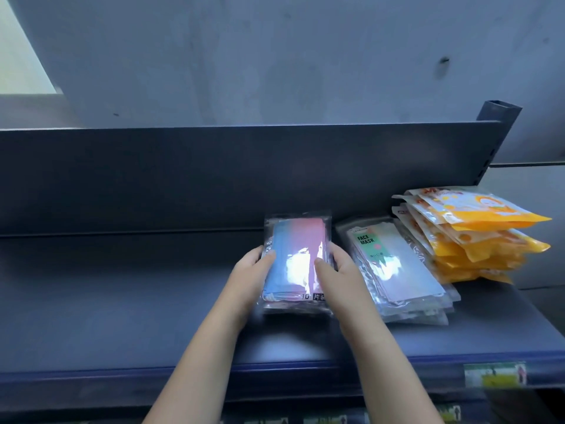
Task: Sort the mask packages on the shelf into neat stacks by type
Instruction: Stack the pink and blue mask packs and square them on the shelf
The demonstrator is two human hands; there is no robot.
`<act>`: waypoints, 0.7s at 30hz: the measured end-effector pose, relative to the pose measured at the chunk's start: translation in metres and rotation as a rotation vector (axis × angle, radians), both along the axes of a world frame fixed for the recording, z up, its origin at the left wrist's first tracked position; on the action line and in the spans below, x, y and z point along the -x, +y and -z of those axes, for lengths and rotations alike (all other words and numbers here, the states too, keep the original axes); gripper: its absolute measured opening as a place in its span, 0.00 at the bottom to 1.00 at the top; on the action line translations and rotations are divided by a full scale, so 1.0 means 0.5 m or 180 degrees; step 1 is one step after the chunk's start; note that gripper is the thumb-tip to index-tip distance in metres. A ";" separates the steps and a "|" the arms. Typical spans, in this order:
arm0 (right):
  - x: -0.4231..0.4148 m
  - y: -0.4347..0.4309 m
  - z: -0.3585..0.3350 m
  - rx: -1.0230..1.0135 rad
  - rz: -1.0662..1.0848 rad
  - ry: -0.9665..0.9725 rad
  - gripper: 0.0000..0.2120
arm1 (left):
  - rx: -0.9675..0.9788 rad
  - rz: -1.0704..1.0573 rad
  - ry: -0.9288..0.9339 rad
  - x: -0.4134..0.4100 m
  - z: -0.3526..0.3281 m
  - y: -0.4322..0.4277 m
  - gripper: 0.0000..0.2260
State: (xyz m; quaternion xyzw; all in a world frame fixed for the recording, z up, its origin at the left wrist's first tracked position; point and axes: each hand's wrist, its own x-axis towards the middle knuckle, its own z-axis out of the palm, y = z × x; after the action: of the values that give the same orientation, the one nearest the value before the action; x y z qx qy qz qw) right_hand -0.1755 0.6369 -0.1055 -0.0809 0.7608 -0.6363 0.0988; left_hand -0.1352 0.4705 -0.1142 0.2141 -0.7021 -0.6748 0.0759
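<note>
A stack of clear packages with blue-to-pink masks (pixel 295 240) lies on the dark shelf (pixel 122 301). My left hand (pixel 249 275) grips its left edge and my right hand (pixel 339 270) grips its right edge, thumbs on top. To the right lies a slanted stack of clear packages labelled FACE MASK (pixel 394 264). Further right sits a taller, uneven pile of orange-yellow packages (pixel 477 234).
The shelf's dark back panel (pixel 214 179) rises behind the stacks, with an upright post (pixel 498 117) at the right end. A blue price rail (pixel 275 368) with a label (pixel 493 374) runs along the front edge. A grey wall stands behind.
</note>
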 end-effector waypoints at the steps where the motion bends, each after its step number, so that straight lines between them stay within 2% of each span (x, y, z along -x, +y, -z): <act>1: 0.001 0.001 0.004 -0.0028 0.0023 -0.0060 0.22 | -0.0067 0.0058 -0.0006 0.000 0.000 0.001 0.09; 2: 0.002 0.002 0.007 0.0001 0.0048 -0.0147 0.26 | -0.0109 0.0099 -0.0008 -0.001 -0.002 0.001 0.10; 4: 0.009 0.008 0.007 0.0209 -0.0004 -0.0302 0.28 | -0.0179 0.0185 -0.0061 -0.001 -0.002 -0.001 0.10; 7: 0.018 0.020 0.016 0.0455 -0.0092 -0.0522 0.40 | -0.0265 0.0305 -0.0064 -0.003 -0.002 -0.006 0.12; 8: 0.021 0.022 0.020 0.0494 -0.0124 -0.0550 0.42 | -0.0289 0.0322 -0.0055 -0.005 -0.003 -0.007 0.12; 9: 0.022 0.022 0.022 0.0530 -0.0161 -0.0587 0.38 | -0.0310 0.0343 -0.0035 -0.008 -0.002 -0.009 0.13; 11: 0.018 0.012 0.016 0.0526 -0.0288 -0.0609 0.20 | -0.0352 0.0357 -0.0007 -0.016 -0.001 -0.014 0.14; 12: 0.013 0.002 0.012 0.0459 -0.0375 -0.0540 0.17 | -0.0362 0.0315 -0.0002 -0.021 -0.003 -0.018 0.14; 19: -0.013 -0.068 0.017 0.0426 -0.0701 -0.0453 0.12 | -0.0227 0.0046 0.0017 -0.066 -0.001 -0.087 0.14; 21: -0.014 -0.084 0.018 0.0385 -0.0668 -0.0410 0.14 | -0.0121 0.0013 0.0028 -0.076 -0.001 -0.098 0.14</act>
State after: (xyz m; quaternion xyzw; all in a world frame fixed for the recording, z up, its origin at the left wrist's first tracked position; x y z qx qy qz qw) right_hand -0.1686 0.5946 -0.1144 -0.1249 0.7004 -0.6711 0.2084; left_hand -0.0971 0.4215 -0.1137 0.2111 -0.6893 -0.6891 0.0734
